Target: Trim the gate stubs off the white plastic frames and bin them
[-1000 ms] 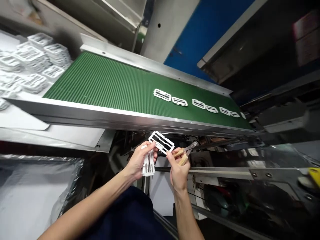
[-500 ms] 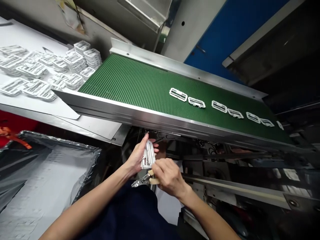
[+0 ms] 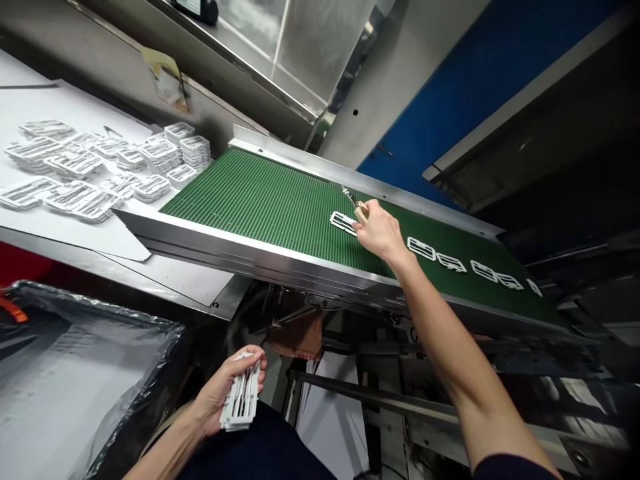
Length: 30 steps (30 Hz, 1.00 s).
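My left hand (image 3: pixel 227 383) is closed round a small stack of white slotted plastic frames (image 3: pixel 243 399), low in front of my body. Over the green conveyor belt (image 3: pixel 260 193), my right hand (image 3: pixel 379 230) grips pliers (image 3: pixel 361 211) with pale handles, their metal jaws pointing up and left. Beneath its fingers lies a white frame (image 3: pixel 342 223), partly covered by the hand; whether the fingers touch it is hard to tell. More white frames (image 3: pixel 421 249) lie in pairs further right along the belt.
Stacks of white frames (image 3: pixel 160 155) stand on a white-covered table (image 3: pixel 65 233) at left. A bin lined with clear plastic (image 3: pixel 165 333) is at lower left. Metal side rails (image 3: pixel 280 261) border the belt. A blue machine panel (image 3: pixel 450 87) rises behind it.
My right hand has left the stack and reached up over the belt with the pliers. My left hand has moved lower and left, still holding the frames. The view has shifted.
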Each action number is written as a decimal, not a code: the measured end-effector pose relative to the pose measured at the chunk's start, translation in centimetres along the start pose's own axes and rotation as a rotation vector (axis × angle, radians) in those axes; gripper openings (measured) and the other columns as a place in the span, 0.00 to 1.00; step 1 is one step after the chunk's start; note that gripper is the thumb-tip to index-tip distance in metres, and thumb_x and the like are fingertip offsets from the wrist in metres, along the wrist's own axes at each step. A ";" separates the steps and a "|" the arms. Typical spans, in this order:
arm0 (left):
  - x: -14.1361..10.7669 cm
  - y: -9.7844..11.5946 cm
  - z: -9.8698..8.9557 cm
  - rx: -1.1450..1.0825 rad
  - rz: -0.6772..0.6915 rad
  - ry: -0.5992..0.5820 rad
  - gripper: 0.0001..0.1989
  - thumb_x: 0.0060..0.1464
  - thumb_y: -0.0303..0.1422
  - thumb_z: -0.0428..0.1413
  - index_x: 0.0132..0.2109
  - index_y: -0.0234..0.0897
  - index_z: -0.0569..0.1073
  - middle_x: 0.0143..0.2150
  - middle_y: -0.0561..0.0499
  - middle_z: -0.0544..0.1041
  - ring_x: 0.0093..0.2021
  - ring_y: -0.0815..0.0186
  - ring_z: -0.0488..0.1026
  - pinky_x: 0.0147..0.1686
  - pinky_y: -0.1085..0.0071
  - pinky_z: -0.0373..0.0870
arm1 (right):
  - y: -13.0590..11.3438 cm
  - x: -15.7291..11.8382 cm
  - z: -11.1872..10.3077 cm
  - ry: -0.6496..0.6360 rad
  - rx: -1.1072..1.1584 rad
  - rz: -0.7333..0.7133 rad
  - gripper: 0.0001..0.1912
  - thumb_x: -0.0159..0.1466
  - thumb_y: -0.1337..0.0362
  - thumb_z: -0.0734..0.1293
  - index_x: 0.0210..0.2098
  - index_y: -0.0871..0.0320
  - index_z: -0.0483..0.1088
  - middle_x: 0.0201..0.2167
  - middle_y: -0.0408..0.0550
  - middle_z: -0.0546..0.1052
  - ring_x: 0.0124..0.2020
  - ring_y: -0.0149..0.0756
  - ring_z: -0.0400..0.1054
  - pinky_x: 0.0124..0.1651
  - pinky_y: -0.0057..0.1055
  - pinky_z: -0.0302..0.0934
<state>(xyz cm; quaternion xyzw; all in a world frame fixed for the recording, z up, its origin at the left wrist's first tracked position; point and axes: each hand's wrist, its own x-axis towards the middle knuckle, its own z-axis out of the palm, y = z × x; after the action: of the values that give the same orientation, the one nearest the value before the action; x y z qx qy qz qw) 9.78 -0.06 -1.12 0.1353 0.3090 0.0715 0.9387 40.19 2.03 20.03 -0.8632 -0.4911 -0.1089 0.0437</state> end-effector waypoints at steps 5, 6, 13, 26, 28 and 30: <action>-0.9 0.2 -0.5 -0.031 0.091 0.023 0.09 0.49 0.31 0.61 0.33 0.34 0.67 0.31 0.50 0.71 0.27 0.70 0.71 0.28 0.74 0.73 | 1.8 4.7 3.1 -0.232 -0.093 0.025 0.17 0.54 0.65 0.65 0.42 0.64 0.62 0.35 0.54 0.72 0.36 0.42 0.67 0.37 0.34 0.58; -1.0 0.5 -0.5 -0.027 0.108 0.013 0.10 0.49 0.31 0.61 0.33 0.34 0.67 0.31 0.50 0.72 0.28 0.70 0.71 0.28 0.74 0.73 | 1.9 4.7 3.1 -0.183 -0.061 0.036 0.16 0.53 0.65 0.66 0.41 0.63 0.63 0.35 0.53 0.72 0.35 0.42 0.66 0.37 0.35 0.58; -3.1 4.5 1.8 0.171 0.318 -0.097 0.09 0.54 0.36 0.58 0.37 0.33 0.70 0.33 0.49 0.72 0.26 0.69 0.70 0.23 0.75 0.69 | -3.6 -3.0 -1.7 -0.071 0.997 -0.059 0.11 0.52 0.64 0.70 0.31 0.56 0.64 0.25 0.40 0.66 0.25 0.29 0.62 0.29 0.28 0.59; -5.3 5.3 -1.0 0.611 0.207 0.097 0.13 0.50 0.40 0.60 0.34 0.33 0.72 0.24 0.50 0.74 0.23 0.69 0.70 0.22 0.77 0.67 | -11.4 -20.0 9.7 -0.707 1.421 0.285 0.14 0.51 0.62 0.71 0.30 0.57 0.61 0.23 0.37 0.65 0.23 0.26 0.58 0.28 0.25 0.56; -4.9 5.3 -1.6 0.589 0.143 0.103 0.12 0.49 0.38 0.61 0.35 0.33 0.71 0.23 0.50 0.73 0.23 0.69 0.70 0.22 0.76 0.67 | -11.2 -20.0 10.1 -0.715 1.415 0.296 0.15 0.50 0.61 0.72 0.30 0.57 0.61 0.23 0.37 0.65 0.24 0.26 0.59 0.29 0.25 0.57; -4.6 5.4 -2.0 0.585 0.087 0.096 0.12 0.49 0.38 0.61 0.35 0.33 0.71 0.24 0.50 0.73 0.23 0.68 0.70 0.23 0.76 0.67 | -11.0 -20.0 10.4 -0.725 1.401 0.304 0.14 0.50 0.61 0.71 0.30 0.57 0.62 0.23 0.37 0.65 0.24 0.26 0.59 0.29 0.25 0.57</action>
<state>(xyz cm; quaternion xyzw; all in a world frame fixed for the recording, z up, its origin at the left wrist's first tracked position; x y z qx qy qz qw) 4.64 4.51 1.50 0.4099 0.3544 0.0261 0.8401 22.36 -7.16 4.95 -0.6742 -0.3060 0.5187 0.4274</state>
